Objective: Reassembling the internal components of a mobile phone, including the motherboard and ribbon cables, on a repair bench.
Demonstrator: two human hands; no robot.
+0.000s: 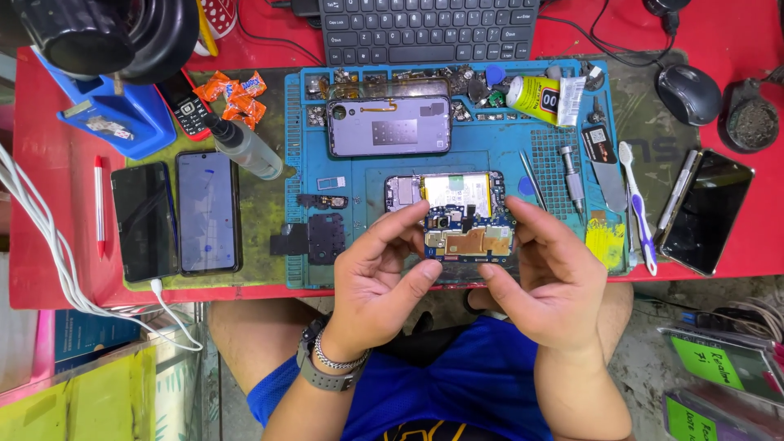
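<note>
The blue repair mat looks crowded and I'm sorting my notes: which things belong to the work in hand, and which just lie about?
In hand:
opened phone
left hand
right hand

Lying about:
lilac phone back
tweezers
glue tube
toothbrush
mouse
two dark phones

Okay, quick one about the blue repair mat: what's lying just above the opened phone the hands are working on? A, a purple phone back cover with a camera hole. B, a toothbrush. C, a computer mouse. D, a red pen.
A: the purple phone back cover lies on the blue repair mat directly above the opened phone, which the left hand and right hand flank.
</note>
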